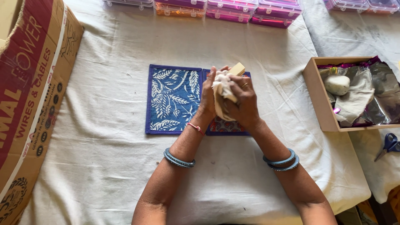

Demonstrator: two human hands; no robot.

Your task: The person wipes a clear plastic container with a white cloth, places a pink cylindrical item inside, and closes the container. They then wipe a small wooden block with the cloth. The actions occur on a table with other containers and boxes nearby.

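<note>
From the head camera, both hands meet over the middle of the white cloth-covered table (pixel 104 137), clasped around one small bundle. The left hand (pixel 208 93) is closed on the near-left side of a crumpled white cloth wrapping (pixel 221 85), and the right hand (pixel 243 102) is curled over its right side, fingers pressed into the folds. Out of the far end of the wrapping pokes a pale beige rectangular block (pixel 238 68), perhaps a bar of soap, though too little of it shows to be sure. The bundle is held just above an opened blue fabric folder with a white leaf print (pixel 173 100), which lies flat on the table; its right half is mostly hidden under the hands. To the right sits a shallow wooden box (pixel 318 93) lined with shiny crinkled foil wrap (pixel 379 96), holding a white rounded lump (pixel 336 84). Blue-handled scissors (pixel 389 145) lie near the right edge, a large brown cardboard carton (pixel 31 96) stands along the left, and clear plastic boxes in purple and orange (pixel 233 10) line the far edge. The wrapping looks loose at the far end, so the block could slide out if the grip eases, and bunched cloth could wrap unevenly.
</note>
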